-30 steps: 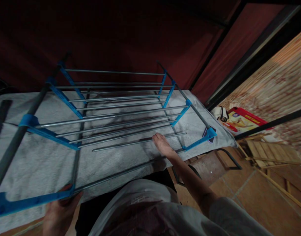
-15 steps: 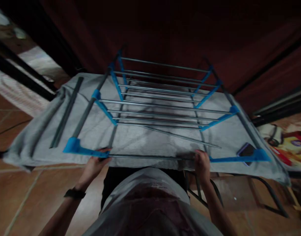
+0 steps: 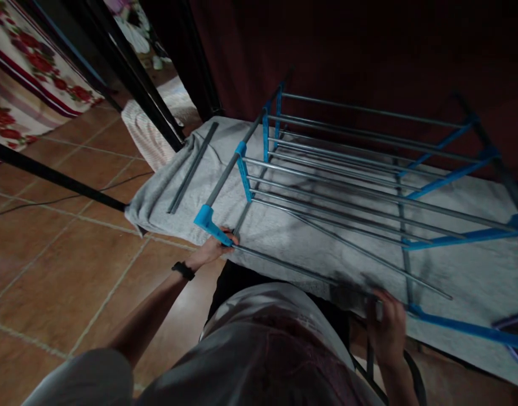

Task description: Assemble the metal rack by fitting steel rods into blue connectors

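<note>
Left to right. Tubes [image 3: 193, 168]: lying beyond and left of the left grip, apart from it, on grey cloth. Look like rigid metal, should roll or slide a bit; take at mid-length.

Left bracket [image 3: 210, 224]: blue, its inner end right in the left grip [image 3: 214, 248]. That grip is closed round the bracket end, fingers on the far side. Reads as moulded plastic: light, stiff, could crack at the joint if wrenched. End joint is a sound place to hold.

Rack [image 3: 326, 179]: stands beyond both grips, spanning past the right one. Probably light for its bulk, likely to twist; lift by the brackets at both ends, not one rod.

Front rod [image 3: 284, 263]: runs from the left grip toward the right grip. Thin, stiff, smooth, may spin in the fingers.

Thin rod [image 3: 368, 254]: slants across between the grips, on their far side; near end sits beyond and right of the right grip. Looks loose; pinch near the middle.

Right grip [image 3: 388, 324]: at the front rod's right stretch, fingers curled but blurred; can't tell if it's pinching anything.

Right bracket [image 3: 474, 330]: just right of it.
</note>
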`<state>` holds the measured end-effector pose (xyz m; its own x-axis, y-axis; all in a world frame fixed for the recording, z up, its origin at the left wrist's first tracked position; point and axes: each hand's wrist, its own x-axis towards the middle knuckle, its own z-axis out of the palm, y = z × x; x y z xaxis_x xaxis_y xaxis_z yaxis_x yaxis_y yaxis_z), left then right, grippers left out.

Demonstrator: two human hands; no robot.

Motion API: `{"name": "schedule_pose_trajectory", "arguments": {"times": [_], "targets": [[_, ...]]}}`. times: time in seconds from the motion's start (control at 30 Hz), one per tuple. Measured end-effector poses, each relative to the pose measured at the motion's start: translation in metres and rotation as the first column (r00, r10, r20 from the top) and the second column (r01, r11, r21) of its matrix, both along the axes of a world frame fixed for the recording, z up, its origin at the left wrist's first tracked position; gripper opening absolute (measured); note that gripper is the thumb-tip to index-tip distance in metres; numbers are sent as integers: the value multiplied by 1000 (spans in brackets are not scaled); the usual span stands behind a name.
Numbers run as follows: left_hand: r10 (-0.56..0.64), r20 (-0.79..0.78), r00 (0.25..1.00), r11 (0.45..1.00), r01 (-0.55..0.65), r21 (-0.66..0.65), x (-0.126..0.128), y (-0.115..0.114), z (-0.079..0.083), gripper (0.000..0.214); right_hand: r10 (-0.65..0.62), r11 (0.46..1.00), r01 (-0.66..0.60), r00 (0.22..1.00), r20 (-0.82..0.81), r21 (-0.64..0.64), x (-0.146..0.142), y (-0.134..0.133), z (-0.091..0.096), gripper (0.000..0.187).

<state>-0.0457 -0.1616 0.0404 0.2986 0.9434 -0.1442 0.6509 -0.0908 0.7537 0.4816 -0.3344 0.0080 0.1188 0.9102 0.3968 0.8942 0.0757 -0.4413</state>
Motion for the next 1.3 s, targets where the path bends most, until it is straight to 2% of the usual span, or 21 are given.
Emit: {"name": "schedule_pose_trajectory", "arguments": {"times": [0.07, 0.13, 0.27, 0.43, 0.57, 0.77, 0.93, 1.13, 1.2, 1.3], "targets": [[-19, -18, 1000, 1000, 19, 5, 0, 2, 3, 15, 203, 976, -196, 976, 75, -92, -19, 20, -2, 36], [-20, -20, 1000, 1000, 20, -3, 0, 2, 4, 17, 312, 942, -291, 943, 115, -166, -32, 32, -8, 32], [-11, 1, 1000, 1000, 11, -1, 2, -1, 2, 18, 346, 930, -323, 930, 124, -177, -34, 34, -17, 30], [-22, 31, 999, 1000, 23, -21, 4, -4, 0, 14, 399, 913, -379, 905, 144, -151, -23, 27, -12, 41], [-28, 34, 999, 999, 29, -38, 4, -4, 0, 14, 414, 908, -395, 895, 163, -137, -25, 28, -9, 40], [25, 84, 996, 997, -19, -73, 3, -6, -4, 19, 390, 918, -379, 916, 96, -115, -26, 28, -8, 41], [22, 70, 997, 998, -18, -67, 3, -7, -6, 21, 396, 916, -386, 914, 90, -113, -24, 27, -9, 39], [22, 85, 996, 996, -15, -88, 6, -4, 2, 26, 397, 916, -390, 915, 76, -96, -30, 30, -11, 39], [16, 100, 995, 997, -8, -77, 5, -3, 5, 30, 338, 940, -335, 940, 40, -68, -34, 28, -11, 37], [-2, 71, 998, 1000, 3, -25, 0, -3, 3, 39, 134, 991, -136, 988, -83, -18, -35, 12, -9, 33]]}}
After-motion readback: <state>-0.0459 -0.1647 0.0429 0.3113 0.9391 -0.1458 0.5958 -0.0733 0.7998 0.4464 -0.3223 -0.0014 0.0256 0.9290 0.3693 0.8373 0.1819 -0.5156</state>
